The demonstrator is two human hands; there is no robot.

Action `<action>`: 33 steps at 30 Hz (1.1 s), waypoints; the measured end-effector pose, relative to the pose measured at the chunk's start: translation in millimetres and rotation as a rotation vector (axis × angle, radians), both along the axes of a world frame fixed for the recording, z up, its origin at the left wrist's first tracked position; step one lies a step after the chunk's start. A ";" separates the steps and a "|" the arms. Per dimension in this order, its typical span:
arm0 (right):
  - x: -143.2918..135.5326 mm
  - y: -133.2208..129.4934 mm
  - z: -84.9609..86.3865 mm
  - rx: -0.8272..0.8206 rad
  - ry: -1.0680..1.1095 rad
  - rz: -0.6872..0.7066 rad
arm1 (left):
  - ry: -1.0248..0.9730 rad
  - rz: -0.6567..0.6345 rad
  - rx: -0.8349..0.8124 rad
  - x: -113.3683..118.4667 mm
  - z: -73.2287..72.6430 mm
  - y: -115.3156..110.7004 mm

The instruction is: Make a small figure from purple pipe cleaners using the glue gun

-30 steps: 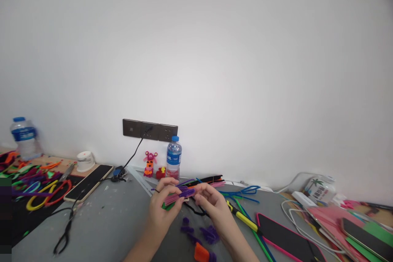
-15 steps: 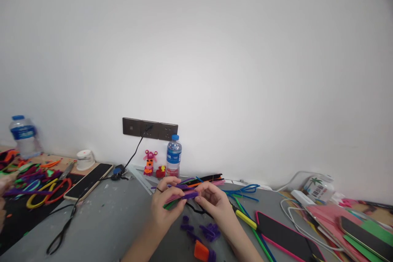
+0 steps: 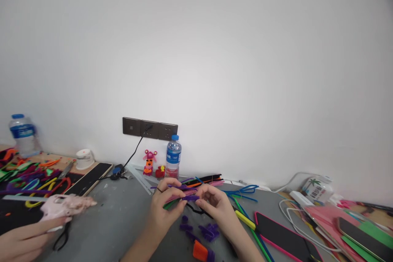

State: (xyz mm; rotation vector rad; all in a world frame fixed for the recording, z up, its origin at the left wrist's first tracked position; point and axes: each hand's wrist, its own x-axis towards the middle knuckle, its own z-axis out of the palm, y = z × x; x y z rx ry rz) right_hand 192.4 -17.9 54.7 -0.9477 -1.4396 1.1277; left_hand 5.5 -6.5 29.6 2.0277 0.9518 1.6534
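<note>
A short purple fuzzy strip point(image 3: 190, 198) is pinched between my two hands above the grey table. My left hand point(image 3: 167, 204) grips its left end between thumb and fingers, with a dark band round one finger. The fingertips of my right hand point(image 3: 213, 201) close on its right end. Several purple twisted pieces point(image 3: 209, 232) and an orange piece point(image 3: 200, 250) lie just below the hands. Behind the fingers is a bundle of coloured pipe cleaners point(image 3: 208, 179), partly hidden by them.
Another person's hand point(image 3: 27, 237) holds a pale pink glue gun point(image 3: 61, 206) at the left. A bottle point(image 3: 173, 157) and small figure point(image 3: 148, 163) stand by the wall. Right lie a yellow-handled tool point(image 3: 245, 219), a pink-edged tablet point(image 3: 285, 235) and white cables point(image 3: 303, 233).
The other person's hand has come in from the left with the pink glue gun, over the table and near the phone. My hands have barely moved and still hold the purple strip.
</note>
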 end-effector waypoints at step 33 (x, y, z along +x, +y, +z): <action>4.3 -1.6 -0.8 0.216 -0.149 -0.087 | -0.093 -0.077 -0.040 3.2 -1.7 -0.1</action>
